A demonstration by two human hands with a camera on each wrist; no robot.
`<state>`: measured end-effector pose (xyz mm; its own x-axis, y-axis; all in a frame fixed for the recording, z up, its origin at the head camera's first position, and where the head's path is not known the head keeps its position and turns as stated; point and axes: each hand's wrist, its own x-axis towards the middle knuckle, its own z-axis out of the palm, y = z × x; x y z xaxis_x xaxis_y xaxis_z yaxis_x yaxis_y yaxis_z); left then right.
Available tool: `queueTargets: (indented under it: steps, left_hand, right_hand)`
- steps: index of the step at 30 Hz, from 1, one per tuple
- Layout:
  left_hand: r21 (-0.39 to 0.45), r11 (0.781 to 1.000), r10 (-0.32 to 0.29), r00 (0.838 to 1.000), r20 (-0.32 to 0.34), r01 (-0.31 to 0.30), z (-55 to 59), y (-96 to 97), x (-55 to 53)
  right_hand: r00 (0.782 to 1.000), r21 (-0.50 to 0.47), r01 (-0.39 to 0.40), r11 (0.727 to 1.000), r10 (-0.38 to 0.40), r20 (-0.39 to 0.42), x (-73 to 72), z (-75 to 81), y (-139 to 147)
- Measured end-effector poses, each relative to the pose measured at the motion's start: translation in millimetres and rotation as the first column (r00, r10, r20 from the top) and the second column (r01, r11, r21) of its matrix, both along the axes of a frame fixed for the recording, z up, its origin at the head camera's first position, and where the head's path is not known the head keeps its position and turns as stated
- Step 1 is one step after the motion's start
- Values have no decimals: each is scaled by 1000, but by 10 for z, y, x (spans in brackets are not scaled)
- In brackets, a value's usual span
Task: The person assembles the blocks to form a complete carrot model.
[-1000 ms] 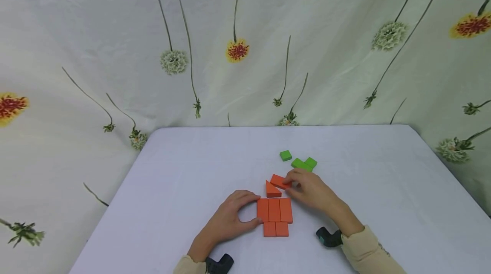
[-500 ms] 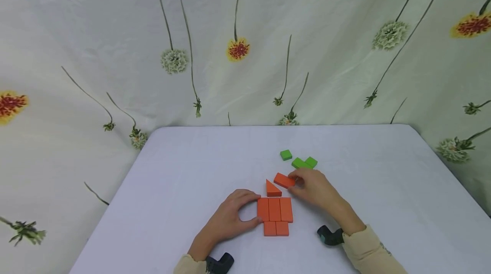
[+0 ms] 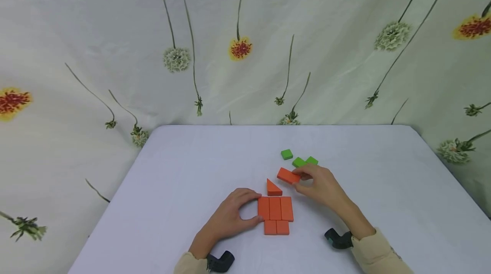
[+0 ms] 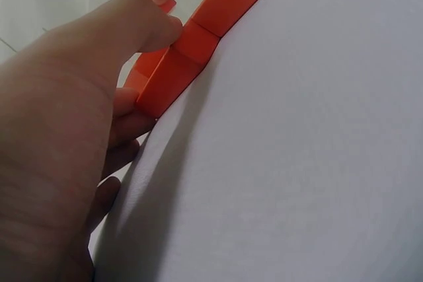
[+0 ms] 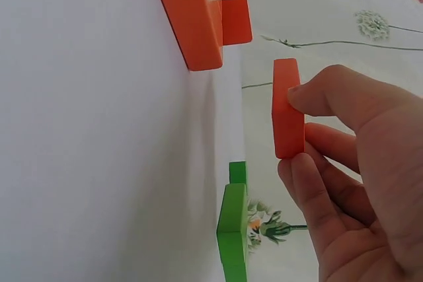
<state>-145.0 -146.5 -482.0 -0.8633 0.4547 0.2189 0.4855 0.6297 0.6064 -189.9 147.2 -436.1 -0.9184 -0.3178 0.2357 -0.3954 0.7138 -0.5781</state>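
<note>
Three upright orange rectangular blocks [image 3: 275, 209] lie side by side on the table, with two smaller orange square blocks [image 3: 276, 227] against their near edge. My left hand [image 3: 230, 214] pinches the leftmost block [image 3: 263, 209] at its ends, index finger at the far end and thumb at the near one. Just beyond the row lies an orange triangular block [image 3: 273, 188]. Between thumb and fingers, my right hand [image 3: 320, 184] holds another orange rectangular block [image 3: 287, 175]. In the right wrist view this held block [image 5: 287, 109] is clear of the table.
Behind the right hand lie several green blocks: a separate one [image 3: 287, 154], and a pair [image 3: 299, 162] close together, partly covered by that hand. A white table [image 3: 199, 163] carries everything, its far edge meeting a flower-printed cloth [image 3: 215, 86].
My right hand has carried its orange rectangular block up and right, away from the triangular block. My left hand stays at the row of blocks.
</note>
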Motion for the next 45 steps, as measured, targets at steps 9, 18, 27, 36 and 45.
queueTargets:
  steps: [9,18,27,36,45]
  left_hand:
    - [-1,1000,-1,1000,-4,1,-7,2,-6]
    - [11,1000,-15,1000,-19,15,-2,-5,-14]
    - [19,1000,-13,1000,-14,14,1,-9,-15]
    - [18,1000,-12,1000,-16,12,8,-3,-10]
    - [3,1000,-7,1000,-18,7,29,5,-5]
  right_hand:
    - [993,-83,-101,991,95,-72,129,37,23]
    - [978,-98,-205,974,201,-54,264,21,41]
    - [946,-135,-321,937,312,-87,398,-35,9]
    - [925,-150,-379,913,379,-30,546,-77,-43]
    - [892,-137,-450,883,452,-13,663,-127,-58]
